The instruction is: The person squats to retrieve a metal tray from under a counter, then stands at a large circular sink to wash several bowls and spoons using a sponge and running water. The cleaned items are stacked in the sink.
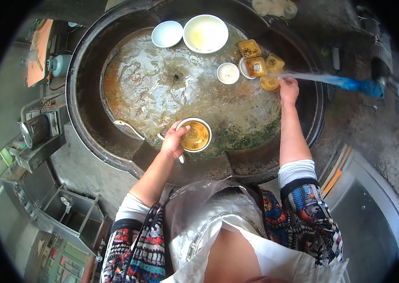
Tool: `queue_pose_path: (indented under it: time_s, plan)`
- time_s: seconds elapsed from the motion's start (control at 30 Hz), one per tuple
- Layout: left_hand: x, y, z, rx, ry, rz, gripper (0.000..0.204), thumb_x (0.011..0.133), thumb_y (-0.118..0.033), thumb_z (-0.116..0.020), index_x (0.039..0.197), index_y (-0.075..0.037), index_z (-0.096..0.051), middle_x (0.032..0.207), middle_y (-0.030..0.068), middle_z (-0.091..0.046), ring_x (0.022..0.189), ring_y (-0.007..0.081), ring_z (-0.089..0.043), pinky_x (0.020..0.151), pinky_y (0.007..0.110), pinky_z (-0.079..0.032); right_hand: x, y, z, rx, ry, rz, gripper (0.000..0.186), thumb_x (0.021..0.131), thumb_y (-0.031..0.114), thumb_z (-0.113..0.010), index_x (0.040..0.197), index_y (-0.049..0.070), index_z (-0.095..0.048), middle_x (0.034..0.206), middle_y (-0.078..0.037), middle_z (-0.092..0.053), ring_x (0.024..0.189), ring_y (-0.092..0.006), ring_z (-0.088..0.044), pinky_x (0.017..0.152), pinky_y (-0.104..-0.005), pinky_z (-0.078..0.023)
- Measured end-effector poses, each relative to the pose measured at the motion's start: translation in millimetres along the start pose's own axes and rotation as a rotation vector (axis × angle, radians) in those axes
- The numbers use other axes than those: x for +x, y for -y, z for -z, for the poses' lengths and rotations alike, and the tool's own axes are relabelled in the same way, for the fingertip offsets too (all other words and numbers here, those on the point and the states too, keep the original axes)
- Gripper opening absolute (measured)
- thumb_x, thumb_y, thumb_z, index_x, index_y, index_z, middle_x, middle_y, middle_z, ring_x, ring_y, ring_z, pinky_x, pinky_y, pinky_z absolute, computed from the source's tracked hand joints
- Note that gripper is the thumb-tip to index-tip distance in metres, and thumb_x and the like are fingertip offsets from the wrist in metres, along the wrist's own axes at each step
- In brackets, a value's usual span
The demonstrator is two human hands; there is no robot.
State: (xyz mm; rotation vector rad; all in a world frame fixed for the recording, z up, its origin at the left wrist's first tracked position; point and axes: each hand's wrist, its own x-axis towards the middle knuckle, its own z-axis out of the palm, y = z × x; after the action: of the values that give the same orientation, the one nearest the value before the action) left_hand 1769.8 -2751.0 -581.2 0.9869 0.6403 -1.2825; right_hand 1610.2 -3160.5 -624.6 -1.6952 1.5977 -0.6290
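My left hand (176,141) grips a white-rimmed bowl, its thumb over the edge of an amber dish (194,137) nested inside. Two white handle-like ends stick out beside that hand; what they belong to is hidden. Further right, my right hand (289,90) has its fingers closed at the edge of a round amber dish (269,83). A water stream (310,77) from a blue hose end (364,87) runs past these fingers. Around that dish lie square amber dishes (256,67) with dark food residue, partly over a white dish. A small white bowl (228,73) sits left of them.
The dishes lie in a wide round metal pan (161,99) with shallow water. Near its far edge are a large white bowl (205,34) and a smaller one (167,34). A white ladle-like handle (128,127) rests at the left. A gas cylinder (59,65) stands beyond the rim.
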Motion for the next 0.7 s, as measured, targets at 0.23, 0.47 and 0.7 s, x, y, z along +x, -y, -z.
queue_pose_path:
  time_s: [0.23, 0.47, 0.7]
  plan:
    - [-3.4, 0.9, 8.7, 0.032, -0.002, -0.038, 0.026, 0.084, -0.008, -0.061, 0.108, -0.005, -0.054, 0.101, 0.0077, -0.063, 0.093, 0.0206, -0.062, 0.085, 0.036, -0.051, 18.6, 25.1, 18.2, 0.175, -0.168, 0.097, 0.023, 0.078, 0.01, -0.069, 0.095, -0.002, -0.061, 0.076, -0.007, -0.063, 0.067, -0.0138, -0.058, 0.065, -0.025, -0.046]
    - [-10.3, -3.5, 9.2, -0.052, -0.003, -0.03, 0.024, 0.086, -0.007, -0.058, 0.109, -0.004, -0.054, 0.101, 0.0085, -0.063, 0.093, 0.0216, -0.062, 0.084, 0.037, -0.051, 10.4, 27.8, -6.3, 0.785, 0.142, -0.734, 0.008, 0.087, 0.005, -0.056, 0.094, 0.001, -0.057, 0.08, -0.014, -0.062, 0.062, -0.0194, -0.06, 0.051, -0.0283, -0.051]
    - [-10.4, -7.7, 9.0, -0.057, 0.011, -0.031, 0.022, 0.084, -0.003, -0.061, 0.106, -0.005, -0.056, 0.1, 0.0072, -0.064, 0.093, 0.0206, -0.062, 0.083, 0.037, -0.052, 0.6, 25.8, -8.3, 0.77, 0.291, -0.863, 0.018, 0.085, 0.008, -0.06, 0.101, -0.001, -0.056, 0.093, -0.016, -0.061, 0.075, -0.0265, -0.063, 0.063, -0.035, -0.056]
